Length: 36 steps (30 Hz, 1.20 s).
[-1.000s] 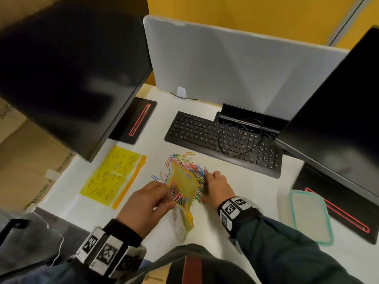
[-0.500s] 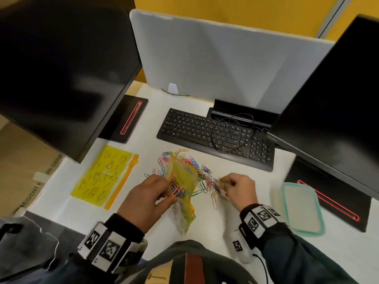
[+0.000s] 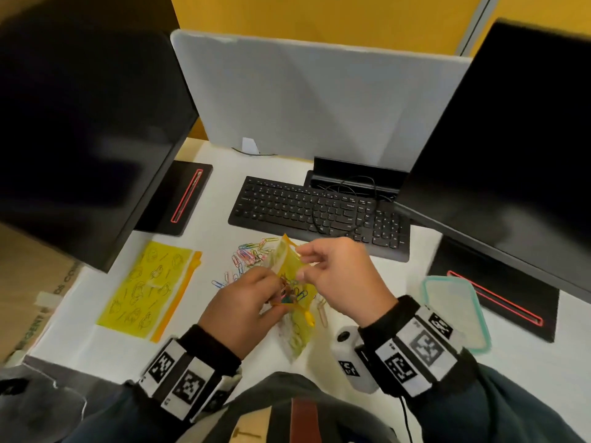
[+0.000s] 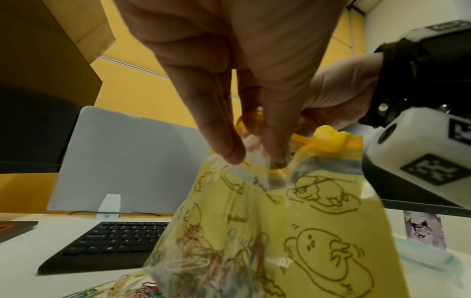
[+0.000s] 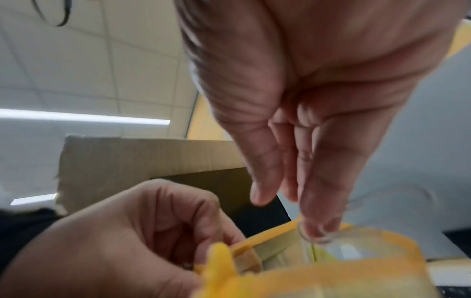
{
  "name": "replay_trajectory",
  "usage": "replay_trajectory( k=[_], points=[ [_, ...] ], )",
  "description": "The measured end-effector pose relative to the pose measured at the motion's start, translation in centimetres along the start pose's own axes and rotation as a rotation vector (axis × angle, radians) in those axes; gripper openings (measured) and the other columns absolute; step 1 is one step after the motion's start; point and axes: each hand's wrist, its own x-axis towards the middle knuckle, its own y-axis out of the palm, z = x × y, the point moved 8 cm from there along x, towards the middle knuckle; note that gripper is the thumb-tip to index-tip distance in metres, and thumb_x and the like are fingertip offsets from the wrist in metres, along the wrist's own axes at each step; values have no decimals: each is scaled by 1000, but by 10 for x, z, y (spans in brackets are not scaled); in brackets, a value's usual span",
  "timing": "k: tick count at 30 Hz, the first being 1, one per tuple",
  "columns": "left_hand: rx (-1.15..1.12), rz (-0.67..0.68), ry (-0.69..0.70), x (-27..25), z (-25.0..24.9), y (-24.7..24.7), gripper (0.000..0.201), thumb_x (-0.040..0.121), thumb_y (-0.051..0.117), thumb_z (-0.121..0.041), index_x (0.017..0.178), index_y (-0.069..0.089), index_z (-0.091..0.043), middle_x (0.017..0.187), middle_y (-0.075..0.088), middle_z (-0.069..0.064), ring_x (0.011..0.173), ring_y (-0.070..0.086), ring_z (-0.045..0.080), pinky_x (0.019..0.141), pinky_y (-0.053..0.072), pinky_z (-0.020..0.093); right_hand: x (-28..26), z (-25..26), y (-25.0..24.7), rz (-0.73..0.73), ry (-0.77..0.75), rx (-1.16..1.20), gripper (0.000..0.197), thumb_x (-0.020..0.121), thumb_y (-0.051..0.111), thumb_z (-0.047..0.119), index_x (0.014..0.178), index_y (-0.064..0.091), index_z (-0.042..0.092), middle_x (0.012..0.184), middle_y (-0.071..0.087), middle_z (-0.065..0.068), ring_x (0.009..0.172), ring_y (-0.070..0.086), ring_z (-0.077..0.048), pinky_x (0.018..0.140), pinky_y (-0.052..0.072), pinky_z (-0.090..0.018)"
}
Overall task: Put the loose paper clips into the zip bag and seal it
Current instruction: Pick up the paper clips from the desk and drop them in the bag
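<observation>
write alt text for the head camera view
Two hands hold a yellow zip bag open above a white desk; the right hand is at its mouth, the left hand pinches its edge. Loose paper clips lie behind it, near a keyboard.

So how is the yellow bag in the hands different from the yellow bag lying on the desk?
The held zip bag is lifted and crumpled; the spare bag lies flat on the desk. The held one is open at the top, with paper clips showing inside; no clips show in the flat one. Both are yellow with cartoon drawings and an orange zip strip.
</observation>
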Motion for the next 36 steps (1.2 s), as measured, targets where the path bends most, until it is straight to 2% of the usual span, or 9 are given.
replay_trajectory(
  k=[5, 8, 11, 15, 18, 24, 28, 32, 36],
  points=[
    [-19, -28, -51, -12, 13, -1, 29, 75, 51, -50, 67, 44, -23, 77, 51, -9, 62, 42, 6, 54, 42, 25, 28, -53, -10, -167, 39, 103, 38, 80, 67, 12, 116, 61, 20, 119, 64, -5, 98, 64, -20, 90, 52, -35],
    [-30, -36, -97, -21, 22, -3, 27, 73, 51, -51, 68, 40, -26, 78, 49, -11, 63, 51, 8, 54, 48, 30, 37, -112, 47, 250, 141, -352, 105, 64, 82, 33, 146, 18, 19, 157, 15, -8, 141, 23, -25, 114, 28, -39],
    [-42, -37, -101, -24, 25, -4, 26, 73, 51, -50, 68, 39, -27, 80, 49, -8, 68, 58, 16, 53, 52, 32, 41, -136, 82, 409, 57, -712, 127, 55, 84, 44, 147, -2, 28, 158, -3, 0, 143, 8, -29, 113, 27, -47],
    [-59, -37, -99, -21, 26, -5, 28, 74, 50, -52, 68, 40, -27, 79, 56, -5, 71, 61, 19, 54, 54, 32, 60, -124, 83, 279, -44, -645, 70, 73, 72, 25, 136, 40, 24, 137, 43, -4, 124, 38, -29, 95, 45, -40],
    [-70, -38, -95, -16, 28, -5, 29, 74, 50, -52, 67, 40, -26, 77, 54, -5, 68, 59, 18, 54, 52, 32, 57, -121, 77, 202, -80, -636, 30, 86, 51, 13, 115, 59, 14, 111, 55, -11, 106, 54, -33, 82, 49, -39],
    [-76, -14, -92, -12, 30, -2, 28, 73, 50, -51, 66, 42, -25, 80, 54, -9, 67, 59, 16, 56, 46, 28, 48, -131, 64, 94, 25, -536, 21, 84, 49, 3, 100, 61, 5, 101, 60, -17, 94, 59, -34, 77, 45, -34],
    [-86, 22, -91, -13, 29, 2, 26, 72, 51, -51, 67, 41, -27, 82, 57, -4, 69, 58, 15, 57, 45, 27, 37, -141, 31, -109, 188, -165, 18, 80, 58, 1, 84, 72, 10, 79, 71, -10, 63, 57, -15, 54, 39, -6],
    [-99, 29, -98, -12, 30, 4, 28, 72, 51, -52, 66, 42, -26, 78, 53, -7, 64, 48, 7, 57, 43, 25, 15, -115, -3, -215, 191, 301, 25, 74, 69, -4, 64, 69, 19, 53, 63, 3, 47, 56, -9, 52, 49, -19],
    [-81, 38, -90, -9, 29, 6, 26, 70, 66, -36, 64, 43, -26, 78, 49, -11, 64, 44, 5, 58, 42, 24, -4, -52, -36, -167, 50, 537, 18, 74, 68, -9, 73, 69, 9, 52, 65, 2, 47, 56, -9, 51, 52, -19]
  ],
)
